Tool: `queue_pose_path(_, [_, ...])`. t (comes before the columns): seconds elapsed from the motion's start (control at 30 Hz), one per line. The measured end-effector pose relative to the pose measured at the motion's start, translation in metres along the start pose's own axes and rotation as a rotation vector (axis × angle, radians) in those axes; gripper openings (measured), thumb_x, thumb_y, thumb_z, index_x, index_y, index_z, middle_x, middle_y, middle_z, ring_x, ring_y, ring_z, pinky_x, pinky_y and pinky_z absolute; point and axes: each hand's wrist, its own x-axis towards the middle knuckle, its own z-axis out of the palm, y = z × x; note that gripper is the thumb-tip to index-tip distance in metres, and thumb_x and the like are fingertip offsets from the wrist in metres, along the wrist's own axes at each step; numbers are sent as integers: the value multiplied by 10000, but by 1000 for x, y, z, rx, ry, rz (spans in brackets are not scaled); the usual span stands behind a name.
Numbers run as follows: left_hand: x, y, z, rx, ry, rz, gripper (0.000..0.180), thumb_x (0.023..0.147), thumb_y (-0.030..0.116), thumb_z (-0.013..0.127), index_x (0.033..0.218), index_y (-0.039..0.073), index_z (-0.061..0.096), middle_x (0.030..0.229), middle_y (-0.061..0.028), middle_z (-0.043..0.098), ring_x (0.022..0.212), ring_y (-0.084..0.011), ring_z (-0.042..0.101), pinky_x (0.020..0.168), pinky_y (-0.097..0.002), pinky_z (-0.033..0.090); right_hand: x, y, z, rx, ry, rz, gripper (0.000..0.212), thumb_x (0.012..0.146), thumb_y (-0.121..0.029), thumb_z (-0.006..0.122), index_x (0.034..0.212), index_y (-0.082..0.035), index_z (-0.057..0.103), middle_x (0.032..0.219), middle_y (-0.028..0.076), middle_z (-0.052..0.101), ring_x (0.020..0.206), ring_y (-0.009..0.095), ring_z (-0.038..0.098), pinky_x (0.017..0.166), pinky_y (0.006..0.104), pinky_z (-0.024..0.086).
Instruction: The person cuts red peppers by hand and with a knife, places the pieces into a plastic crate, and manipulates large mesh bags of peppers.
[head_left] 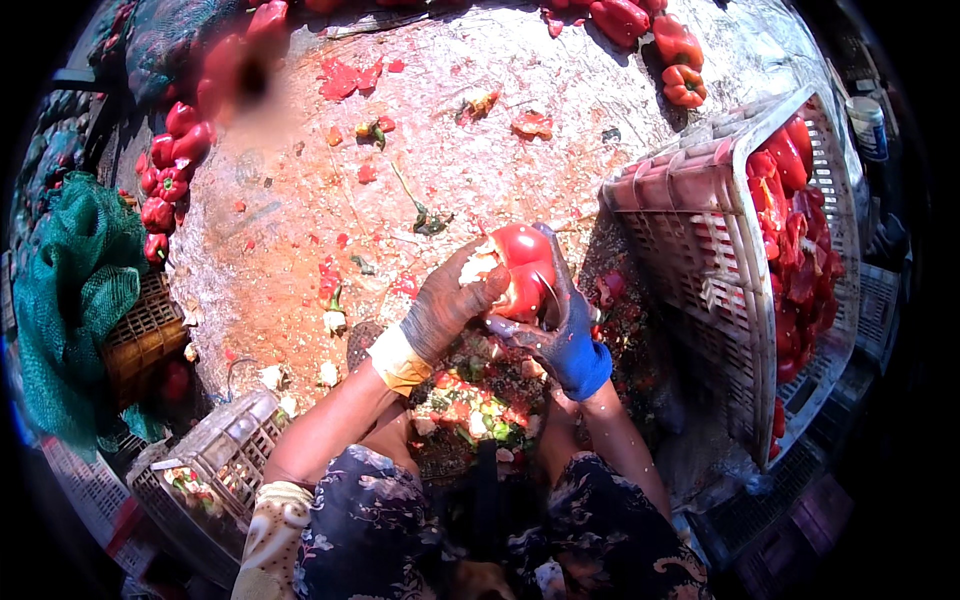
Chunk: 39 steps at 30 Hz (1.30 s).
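Note:
Both of my hands hold a red bell pepper [524,250] over the near part of the worktop. My left hand [445,305], in a dark, stained glove with a pale yellow cuff, grips its left side, the thumb lying across it. Pale, torn flesh or core shows on that side. My right hand [570,335], in a blue and grey glove, is curled round the right and lower side. A thin, shiny, curved edge shows between the pepper and these fingers; I cannot tell whether it is a blade.
A tilted plastic crate [690,260] of red pepper pieces stands on the right. Whole peppers [172,185] line the left edge beside green netting [85,290]. Stems and scraps [430,215] litter the worktop [270,250]. A smaller crate [235,450] holds scraps, lower left.

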Motion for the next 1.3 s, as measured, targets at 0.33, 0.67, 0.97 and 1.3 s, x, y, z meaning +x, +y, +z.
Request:
queue_pose_path(0.33, [-15, -13, -15, 853, 251, 398, 637, 762, 285, 771, 1307, 64, 528, 1224, -187, 611, 1120, -303, 613, 943, -386, 488, -2, -28, 21, 169, 166, 441, 680, 838, -98, 730, 1409, -22, 370, 1163, 117, 624, 967, 109, 614, 703, 223, 531])
queue_pose_path(0.67, [-10, -29, -34, 389, 282, 372, 557, 793, 177, 706, 1304, 25, 542, 1107, -92, 653, 923, -120, 631, 861, -278, 510, 6, -2, 38, -44, 182, 102, 627, 821, 7, 709, 1371, 38, 409, 1234, 149, 580, 1003, 164, 617, 835, 264, 533])
queue_pose_path(0.97, [-23, -25, -37, 32, 214, 89, 517, 816, 310, 716, 1244, 44, 603, 1175, -124, 646, 915, -129, 642, 865, -274, 499, -11, -7, 21, 279, 189, 440, 600, 814, 53, 692, 1359, 33, 441, 1145, 123, 623, 958, 133, 610, 797, 262, 538])
queue_pose_path(1.3, [-80, -30, -128, 493, 608, 198, 581, 804, 217, 768, 1309, 44, 540, 1298, -127, 579, 1230, -203, 510, 1033, -339, 398, -28, -55, 4, 491, 345, 171, 503, 877, -81, 618, 1342, 16, 452, 1076, 116, 633, 743, 90, 605, 565, 210, 490])
